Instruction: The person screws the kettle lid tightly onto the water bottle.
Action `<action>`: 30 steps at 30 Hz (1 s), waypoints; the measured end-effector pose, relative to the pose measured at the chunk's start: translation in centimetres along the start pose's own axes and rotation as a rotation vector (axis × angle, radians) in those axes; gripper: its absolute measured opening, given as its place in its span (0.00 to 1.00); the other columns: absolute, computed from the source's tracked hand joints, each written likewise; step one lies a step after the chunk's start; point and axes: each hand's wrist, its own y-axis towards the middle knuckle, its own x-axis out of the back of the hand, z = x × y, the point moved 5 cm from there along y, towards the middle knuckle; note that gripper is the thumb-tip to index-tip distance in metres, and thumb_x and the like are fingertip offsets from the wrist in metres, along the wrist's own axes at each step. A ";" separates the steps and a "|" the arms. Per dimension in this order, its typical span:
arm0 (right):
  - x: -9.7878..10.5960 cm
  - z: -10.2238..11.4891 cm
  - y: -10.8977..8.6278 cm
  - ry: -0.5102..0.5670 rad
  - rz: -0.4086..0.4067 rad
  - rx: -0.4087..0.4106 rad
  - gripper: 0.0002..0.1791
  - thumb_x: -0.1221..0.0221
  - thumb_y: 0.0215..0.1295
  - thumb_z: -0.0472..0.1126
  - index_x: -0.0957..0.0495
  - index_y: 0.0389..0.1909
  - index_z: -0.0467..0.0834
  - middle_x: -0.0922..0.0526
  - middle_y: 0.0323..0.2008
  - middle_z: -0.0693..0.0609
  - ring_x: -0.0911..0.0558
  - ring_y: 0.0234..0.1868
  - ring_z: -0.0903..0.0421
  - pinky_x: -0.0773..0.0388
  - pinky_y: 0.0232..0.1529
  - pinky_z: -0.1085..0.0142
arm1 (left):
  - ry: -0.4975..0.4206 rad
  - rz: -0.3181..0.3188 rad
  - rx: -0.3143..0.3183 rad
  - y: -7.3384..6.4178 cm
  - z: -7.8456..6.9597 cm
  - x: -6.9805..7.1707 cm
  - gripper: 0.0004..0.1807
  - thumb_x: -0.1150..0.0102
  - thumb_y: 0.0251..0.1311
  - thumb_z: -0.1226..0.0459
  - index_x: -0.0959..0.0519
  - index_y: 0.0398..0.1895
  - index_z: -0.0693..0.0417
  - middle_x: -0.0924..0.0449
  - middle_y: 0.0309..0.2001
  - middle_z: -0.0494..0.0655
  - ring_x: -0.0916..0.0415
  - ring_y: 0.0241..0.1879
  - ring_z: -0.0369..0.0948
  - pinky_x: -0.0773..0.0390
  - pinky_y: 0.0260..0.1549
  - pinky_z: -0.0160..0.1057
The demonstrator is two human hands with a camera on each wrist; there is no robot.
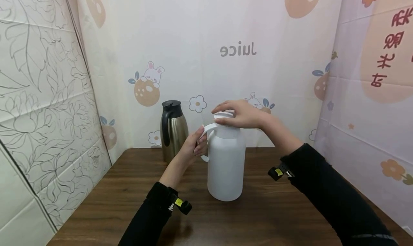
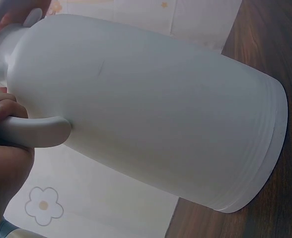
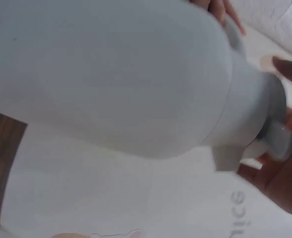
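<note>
A white thermos jug (image 1: 226,167) stands upright on the wooden table. My left hand (image 1: 195,143) grips its curved handle (image 2: 41,132), fingers wrapped around it. Over the top of the jug, my right hand (image 1: 243,113) holds the white lid (image 1: 224,114), with thumb and fingers on opposite sides of it. From the right wrist view, the lid (image 3: 277,139) sits on the jug's neck between the spread thumb and fingers. The palm side hides part of the lid in the head view.
A steel thermos jug (image 1: 175,135) with a black top and handle stands behind and left of the white one. The wooden table (image 1: 129,192) ends at a printed curtain (image 1: 200,74) at the back, with more curtains on both sides.
</note>
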 end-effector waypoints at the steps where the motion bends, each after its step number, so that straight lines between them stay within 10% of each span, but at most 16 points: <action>1: 0.1 -0.3 0.0 0.032 -0.008 0.013 0.23 0.34 0.73 0.58 0.17 0.64 0.55 0.20 0.67 0.56 0.25 0.71 0.51 0.23 0.65 0.44 | -0.001 0.004 -0.004 0.0 0.0 0.0 0.27 0.64 0.86 0.45 0.34 0.23 0.43 0.36 0.13 0.31 0.40 0.12 0.30 0.41 0.16 0.29; 13: -0.2 -1.3 0.1 0.154 -0.020 0.024 0.22 0.31 0.69 0.57 0.15 0.62 0.59 0.18 0.65 0.57 0.22 0.68 0.54 0.17 0.55 0.52 | -0.004 0.009 -0.006 0.1 -0.5 -0.2 0.27 0.61 0.84 0.43 0.34 0.23 0.43 0.36 0.13 0.32 0.40 0.12 0.30 0.41 0.16 0.29; 30: -1.2 -0.1 -0.1 0.050 -0.122 -0.057 0.23 0.33 0.72 0.54 0.15 0.63 0.50 0.15 0.62 0.50 0.18 0.64 0.48 0.15 0.48 0.53 | -0.012 0.006 0.000 0.0 0.0 0.0 0.28 0.62 0.85 0.44 0.34 0.23 0.43 0.35 0.13 0.31 0.40 0.12 0.30 0.41 0.15 0.28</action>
